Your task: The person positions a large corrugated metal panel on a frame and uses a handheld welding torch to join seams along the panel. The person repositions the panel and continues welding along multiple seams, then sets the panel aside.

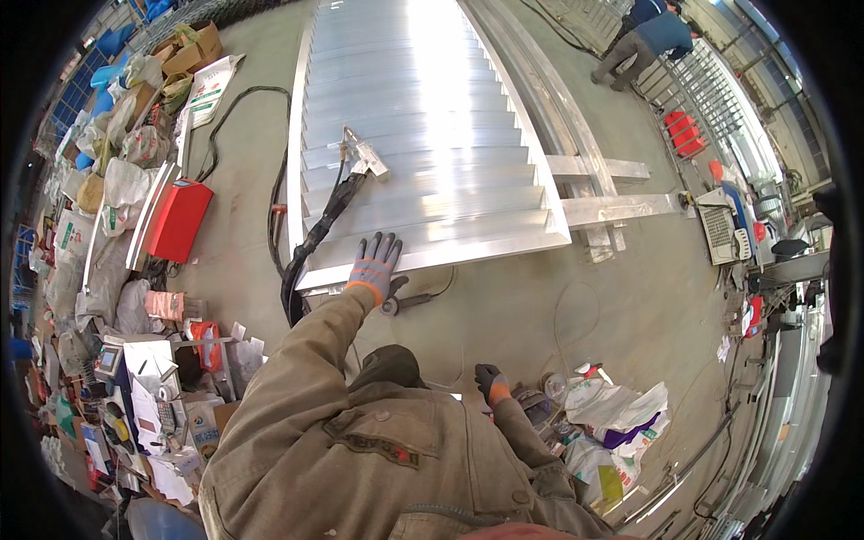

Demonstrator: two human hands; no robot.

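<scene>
Presently, floor-level entry:
Left hand (pixel 374 263): gloved, arm stretched forward, fingers spread flat on the near edge of the slatted aluminium panel (pixel 423 135); grasping nothing.
Right hand (pixel 490 382): gloved, held low beside the body near white bags (pixel 612 414); whether clenched or loose cannot be told.
Panel location: flat on the concrete floor (pixel 540 306), stretching away from the person.
Welding torch (pixel 364 160): resting on the slats, its black cable (pixel 310 243) trailing off the near left corner.
Risk: judged, leaning weight could skid the panel; cable close to the hand could snag or trip.
Nearby: red case (pixel 180 219) at left.
</scene>
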